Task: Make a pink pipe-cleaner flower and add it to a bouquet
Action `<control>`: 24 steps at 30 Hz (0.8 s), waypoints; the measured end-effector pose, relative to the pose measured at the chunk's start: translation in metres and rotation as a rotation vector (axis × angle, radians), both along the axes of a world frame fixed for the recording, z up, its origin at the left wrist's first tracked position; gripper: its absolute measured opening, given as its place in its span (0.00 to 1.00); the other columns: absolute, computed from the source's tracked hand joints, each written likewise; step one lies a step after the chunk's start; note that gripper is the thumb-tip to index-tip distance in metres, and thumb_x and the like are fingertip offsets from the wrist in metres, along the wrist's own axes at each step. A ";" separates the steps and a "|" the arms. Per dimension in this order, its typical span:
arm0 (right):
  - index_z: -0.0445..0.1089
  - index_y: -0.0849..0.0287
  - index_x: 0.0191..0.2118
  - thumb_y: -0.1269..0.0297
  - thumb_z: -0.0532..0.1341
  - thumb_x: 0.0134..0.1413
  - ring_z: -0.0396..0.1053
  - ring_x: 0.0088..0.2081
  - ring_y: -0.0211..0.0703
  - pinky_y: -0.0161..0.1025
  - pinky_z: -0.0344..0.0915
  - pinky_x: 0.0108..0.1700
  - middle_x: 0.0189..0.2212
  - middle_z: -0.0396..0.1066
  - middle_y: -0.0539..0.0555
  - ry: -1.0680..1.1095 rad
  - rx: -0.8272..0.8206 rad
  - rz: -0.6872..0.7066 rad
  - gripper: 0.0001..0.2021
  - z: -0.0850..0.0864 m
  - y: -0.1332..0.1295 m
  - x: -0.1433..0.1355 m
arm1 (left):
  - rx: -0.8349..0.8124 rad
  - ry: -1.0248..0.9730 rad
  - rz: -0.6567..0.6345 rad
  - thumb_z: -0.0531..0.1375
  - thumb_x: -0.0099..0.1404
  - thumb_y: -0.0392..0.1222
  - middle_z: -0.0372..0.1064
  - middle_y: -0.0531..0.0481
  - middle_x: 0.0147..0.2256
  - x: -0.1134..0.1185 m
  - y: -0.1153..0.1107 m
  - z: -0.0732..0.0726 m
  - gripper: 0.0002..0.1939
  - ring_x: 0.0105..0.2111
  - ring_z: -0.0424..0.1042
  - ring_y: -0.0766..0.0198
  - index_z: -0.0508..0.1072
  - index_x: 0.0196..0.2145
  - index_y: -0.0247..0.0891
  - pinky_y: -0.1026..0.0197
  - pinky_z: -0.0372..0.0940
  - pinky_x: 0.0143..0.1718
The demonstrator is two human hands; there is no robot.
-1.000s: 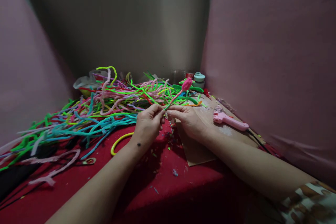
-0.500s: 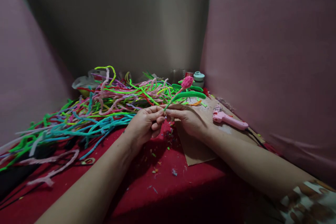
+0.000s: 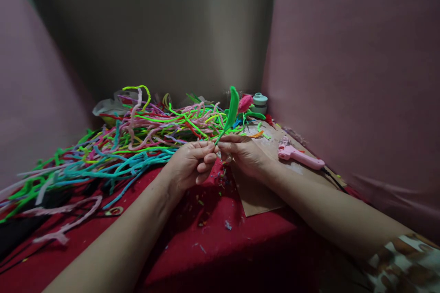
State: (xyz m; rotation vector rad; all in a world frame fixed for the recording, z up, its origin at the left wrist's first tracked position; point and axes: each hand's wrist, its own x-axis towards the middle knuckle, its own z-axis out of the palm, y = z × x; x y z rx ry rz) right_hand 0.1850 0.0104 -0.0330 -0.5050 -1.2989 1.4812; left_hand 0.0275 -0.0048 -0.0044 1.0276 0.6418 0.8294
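Observation:
Between my fingertips is a pipe-cleaner flower with a fuzzy pink bloom (image 3: 245, 103) and a long green leaf (image 3: 232, 109). My left hand (image 3: 195, 161) pinches the low end of its stem. Close against it, my right hand (image 3: 242, 152) is closed on the same stem, thumb and forefinger together. The leaf stands nearly upright, to the left of the bloom, which tilts to the right. Part of the stem is hidden behind the leaf and my fingers.
A tangled heap of coloured pipe cleaners (image 3: 137, 146) covers the left and back of the red cloth (image 3: 206, 247). On the right, a pink glue gun (image 3: 302, 155) lies on a cardboard sheet (image 3: 261, 197). Behind stands a jar with a pale green lid (image 3: 260, 99).
The green leaf has swung from pointing right to nearly upright, and now stands left of the bloom. Both hands stay at about the same place, still pinching the stem.

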 end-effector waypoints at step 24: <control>0.71 0.61 0.22 0.68 0.64 0.40 0.53 0.21 0.30 0.35 0.48 0.26 0.18 0.63 0.45 -0.017 -0.025 -0.178 0.03 0.006 -0.004 -0.005 | 0.563 0.532 0.394 0.61 0.55 0.50 0.62 0.56 0.20 0.010 -0.002 -0.011 0.14 0.17 0.61 0.70 0.66 0.29 0.36 0.67 0.58 0.18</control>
